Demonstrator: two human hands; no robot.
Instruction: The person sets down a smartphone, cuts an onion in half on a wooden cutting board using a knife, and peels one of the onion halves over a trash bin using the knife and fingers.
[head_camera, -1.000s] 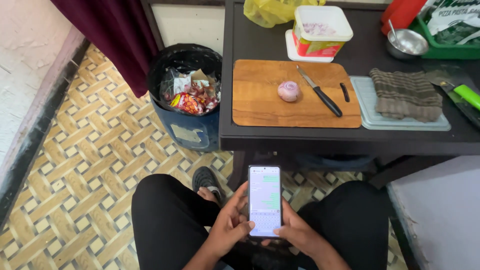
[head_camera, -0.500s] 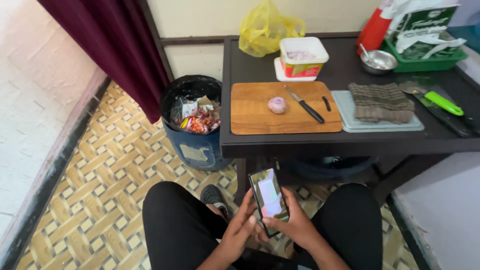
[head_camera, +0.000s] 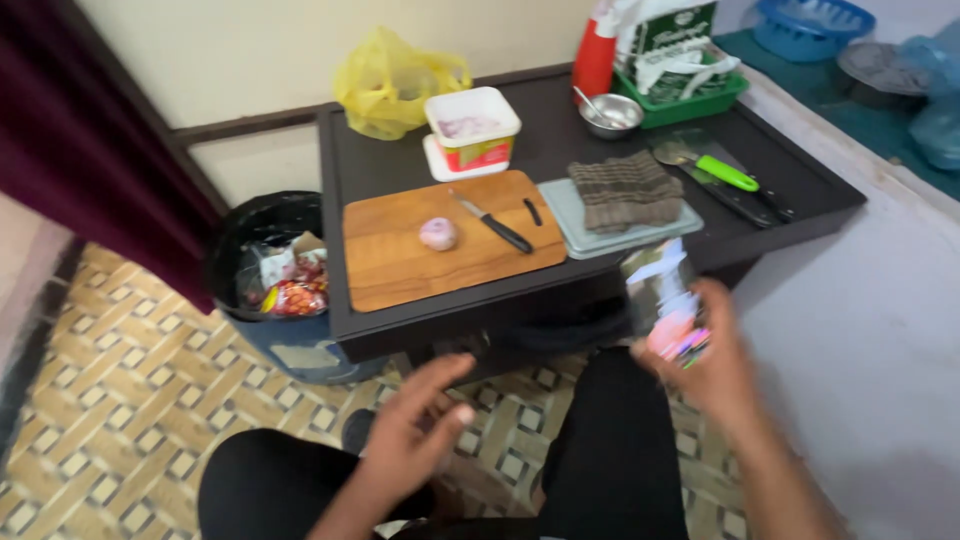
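Right hand (head_camera: 715, 365) — gripping blurred phone (head_camera: 668, 305) | left hand (head_camera: 415, 430) — open, empty

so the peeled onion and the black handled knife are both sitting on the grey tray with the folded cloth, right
Not quite. The head view shows the peeled onion and the black handled knife both on the wooden cutting board. The grey tray beside it holds only the folded cloth.

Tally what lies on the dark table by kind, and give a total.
Cutting boards: 2, wooden board, grey board
Knives: 2, black knife, green knife
Onions: 1, onion
Tubs: 1, tub
Cloths: 1, cloth
Bowls: 1, bowl
Total: 8
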